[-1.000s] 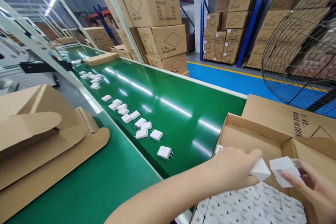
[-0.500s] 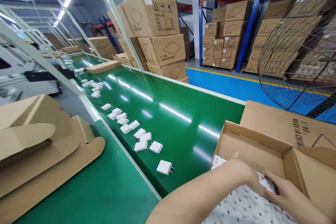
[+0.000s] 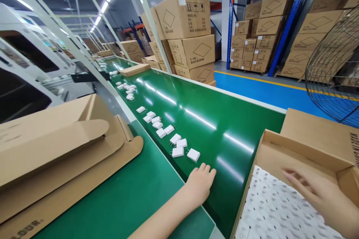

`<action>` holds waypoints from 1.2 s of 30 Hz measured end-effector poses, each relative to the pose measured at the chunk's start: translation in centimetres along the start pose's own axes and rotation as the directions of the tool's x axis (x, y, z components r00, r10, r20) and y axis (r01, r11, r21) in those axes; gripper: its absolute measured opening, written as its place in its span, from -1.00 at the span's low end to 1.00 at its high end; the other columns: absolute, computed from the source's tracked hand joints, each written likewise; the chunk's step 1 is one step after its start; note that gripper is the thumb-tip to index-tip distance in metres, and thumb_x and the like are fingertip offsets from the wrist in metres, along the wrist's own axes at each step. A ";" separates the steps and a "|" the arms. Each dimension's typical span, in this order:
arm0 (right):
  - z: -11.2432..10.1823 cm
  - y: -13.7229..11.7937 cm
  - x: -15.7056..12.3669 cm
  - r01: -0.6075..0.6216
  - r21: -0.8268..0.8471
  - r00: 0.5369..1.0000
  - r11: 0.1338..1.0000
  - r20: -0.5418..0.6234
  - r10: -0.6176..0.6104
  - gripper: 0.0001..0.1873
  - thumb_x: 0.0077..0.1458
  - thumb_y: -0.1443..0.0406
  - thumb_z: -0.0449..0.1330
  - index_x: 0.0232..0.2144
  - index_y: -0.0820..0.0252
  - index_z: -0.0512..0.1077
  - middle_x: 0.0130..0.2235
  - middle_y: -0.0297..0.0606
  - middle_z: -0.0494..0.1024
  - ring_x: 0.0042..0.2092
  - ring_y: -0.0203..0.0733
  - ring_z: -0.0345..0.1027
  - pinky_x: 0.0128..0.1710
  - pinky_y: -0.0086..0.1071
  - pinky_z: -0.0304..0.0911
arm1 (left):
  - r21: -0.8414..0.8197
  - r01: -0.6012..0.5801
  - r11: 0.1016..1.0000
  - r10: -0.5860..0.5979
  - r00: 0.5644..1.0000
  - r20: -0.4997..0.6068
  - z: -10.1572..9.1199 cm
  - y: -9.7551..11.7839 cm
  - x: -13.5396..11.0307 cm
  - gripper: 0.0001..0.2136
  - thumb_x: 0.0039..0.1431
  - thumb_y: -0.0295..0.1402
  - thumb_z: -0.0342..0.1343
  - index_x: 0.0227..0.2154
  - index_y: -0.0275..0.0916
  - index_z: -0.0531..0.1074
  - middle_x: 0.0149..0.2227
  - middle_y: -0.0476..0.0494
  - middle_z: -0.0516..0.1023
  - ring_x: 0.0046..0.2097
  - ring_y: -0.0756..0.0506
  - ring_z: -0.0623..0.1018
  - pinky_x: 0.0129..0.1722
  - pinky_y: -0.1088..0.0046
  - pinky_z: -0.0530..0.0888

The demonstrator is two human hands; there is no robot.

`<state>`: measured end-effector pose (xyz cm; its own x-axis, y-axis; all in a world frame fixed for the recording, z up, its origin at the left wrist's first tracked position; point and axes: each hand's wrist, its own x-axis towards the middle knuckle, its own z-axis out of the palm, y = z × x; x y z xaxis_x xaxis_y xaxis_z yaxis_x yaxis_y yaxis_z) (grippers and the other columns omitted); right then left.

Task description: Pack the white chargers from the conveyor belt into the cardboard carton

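My left hand [image 3: 200, 181] lies palm down on the green conveyor belt [image 3: 224, 119], fingers curled together over a spot just short of a line of white plug chargers [image 3: 182, 143]. What is under the fingers is hidden. My right hand [image 3: 316, 194], blurred by motion, hovers with fingers stretched out over an open cardboard box [image 3: 297, 145] at the lower right. A packed layer of white chargers [image 3: 269, 209] fills the box. Nothing shows in the right hand.
Flattened cardboard boxes [image 3: 56, 138] lie on the belt's left lane. More chargers trail up the belt toward a flat carton [image 3: 134, 69]. Stacked cartons [image 3: 190, 44] and pallet racks [image 3: 266, 37] stand beyond. A large wire fan guard [image 3: 333, 67] is at right, white machines [image 3: 22, 71] at left.
My left hand left the box and reached left onto the belt, covering where the nearest charger lay. The right hand set its charger down and now hovers over the box. The view swung left.
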<state>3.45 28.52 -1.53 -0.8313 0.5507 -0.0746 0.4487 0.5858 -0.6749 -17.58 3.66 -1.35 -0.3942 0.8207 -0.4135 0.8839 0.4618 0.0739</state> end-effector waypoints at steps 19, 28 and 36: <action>16.4 -17.3 11.2 0.346 -0.247 0.875 0.905 0.433 -0.216 -0.75 0.05 0.18 0.25 -0.29 0.24 0.38 -0.28 -0.26 0.48 -0.24 -0.15 0.38 -0.17 -0.14 0.29 | -0.101 0.295 0.950 -0.311 0.919 -0.241 -0.1 -10.4 -0.9 -0.75 0.06 -0.55 -0.02 -0.17 -0.24 0.26 -0.12 -0.22 0.44 0.01 -0.18 0.38 -0.06 0.31 0.33; 8.3 -12.6 6.3 0.013 0.475 0.773 0.880 0.553 -0.310 -0.58 -0.04 0.02 0.21 -0.22 0.15 0.30 -0.24 -0.23 0.45 -0.19 -0.14 0.35 -0.20 -0.33 0.25 | -0.094 0.408 0.908 -0.418 0.899 -0.129 0.9 -10.7 -0.8 -0.69 0.02 -0.58 0.04 -0.12 -0.33 0.26 -0.11 -0.32 0.45 -0.06 -0.23 0.47 -0.17 0.29 0.41; 6.1 -10.1 -0.2 -0.452 0.736 0.790 0.503 0.592 -0.156 -0.47 -0.26 0.08 0.43 -0.21 0.04 0.37 -0.32 -0.33 0.47 -0.28 -0.22 0.29 -0.29 -0.39 0.16 | -0.033 0.401 0.916 -0.402 0.912 -0.086 0.3 -7.8 0.7 -0.70 0.08 -0.63 0.00 -0.09 -0.41 0.28 -0.11 -0.40 0.45 -0.03 -0.26 0.47 -0.17 0.27 0.42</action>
<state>-2.93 18.88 0.85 -0.9215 -0.0087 -0.3883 0.3604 -0.3920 -0.8464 -24.61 0.50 -2.51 -0.7365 0.5915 -0.3283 0.6430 0.7629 -0.0680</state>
